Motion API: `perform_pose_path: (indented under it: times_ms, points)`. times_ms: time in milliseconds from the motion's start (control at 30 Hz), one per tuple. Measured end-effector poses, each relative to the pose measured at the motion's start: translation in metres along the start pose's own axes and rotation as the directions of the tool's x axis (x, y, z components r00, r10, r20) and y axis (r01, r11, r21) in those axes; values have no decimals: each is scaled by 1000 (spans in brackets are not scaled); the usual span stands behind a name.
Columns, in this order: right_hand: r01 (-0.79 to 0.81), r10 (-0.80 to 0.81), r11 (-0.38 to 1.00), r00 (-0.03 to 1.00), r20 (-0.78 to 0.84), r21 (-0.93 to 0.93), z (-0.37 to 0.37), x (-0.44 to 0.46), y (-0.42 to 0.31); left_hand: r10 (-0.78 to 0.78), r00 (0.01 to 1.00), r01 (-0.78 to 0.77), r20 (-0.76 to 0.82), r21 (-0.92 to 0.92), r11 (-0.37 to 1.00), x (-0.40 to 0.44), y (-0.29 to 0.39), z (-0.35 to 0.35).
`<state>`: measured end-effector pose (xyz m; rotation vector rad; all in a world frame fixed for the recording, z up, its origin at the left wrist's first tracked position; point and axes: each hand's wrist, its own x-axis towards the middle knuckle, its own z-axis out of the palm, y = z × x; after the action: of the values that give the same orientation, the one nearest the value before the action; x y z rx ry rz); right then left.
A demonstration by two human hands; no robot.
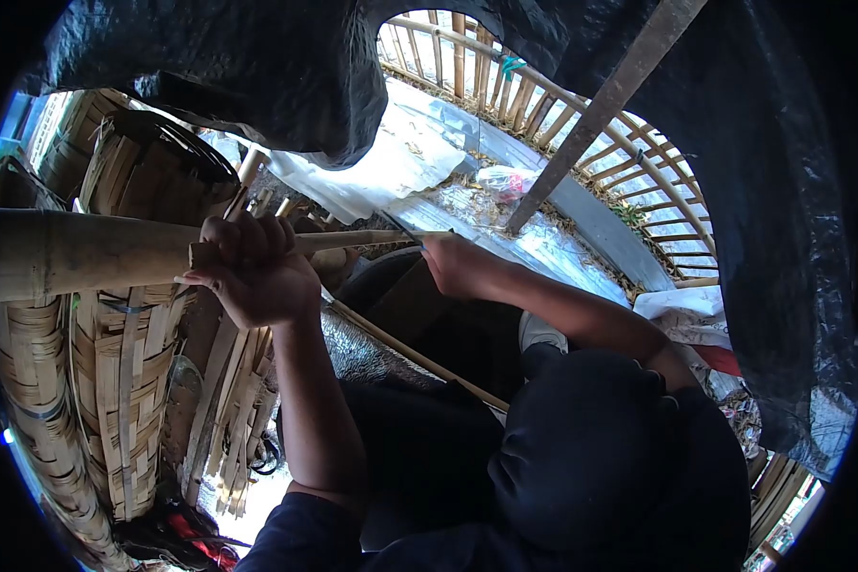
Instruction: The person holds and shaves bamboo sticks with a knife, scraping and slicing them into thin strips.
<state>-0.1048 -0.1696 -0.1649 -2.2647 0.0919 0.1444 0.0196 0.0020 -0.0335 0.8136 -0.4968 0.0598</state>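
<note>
A bamboo stick (357, 238) runs across the middle of the head view, its cut end poking out of my left fist. My left hand (253, 262) is closed around it, in front of the tip of a thick bamboo pole (86, 253). Farther right, my right hand (456, 265) is closed near the stick's other end. A thin dark blade, seemingly a knife (402, 227), juts up and left from that fist and crosses the stick. Its handle is hidden by my fingers.
Tall woven bamboo baskets (124, 400) and split bamboo strips (243, 419) stand at left. Black plastic sheeting (257, 76) hangs overhead. A slanted post (601, 119) rises at upper right, before a bamboo fence (543, 105). A dark round tub (429, 315) lies below my hands.
</note>
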Motion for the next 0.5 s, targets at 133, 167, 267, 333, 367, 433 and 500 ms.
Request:
perform_pose_path:
  times_ms: [133, 167, 267, 333, 367, 433, 500]
  points:
    - [-80, 83, 996, 987, 136, -31, -28, -13, -14, -45, 995, 51, 94, -58, 997, -6, -2, 12]
    - [-82, 85, 996, 986, 142, -32, -23, -8, -7, -54, 983, 72, 176, -98, 993, -8, -3, 18]
    - [34, -34, 999, 998, 44, 10, -17, 13, 10, -88, 970, 90, 225, 1, 996, -23, -1, 45]
    - [-34, 38, 999, 990, 138, -29, -31, 8, 4, -60, 976, 66, 210, -22, 998, -20, -3, 36]
    - [-100, 113, 993, 968, 225, -67, -41, 5, -2, -38, 980, 47, 198, -41, 998, -15, -4, 28]
    - [-127, 148, 989, 927, 345, -81, -53, 0, -11, -27, 975, 51, 219, -103, 993, -4, -5, 12]
    - [-148, 154, 988, 946, 286, -41, -44, -2, -8, -22, 975, 60, 222, -166, 984, -7, -2, 10]
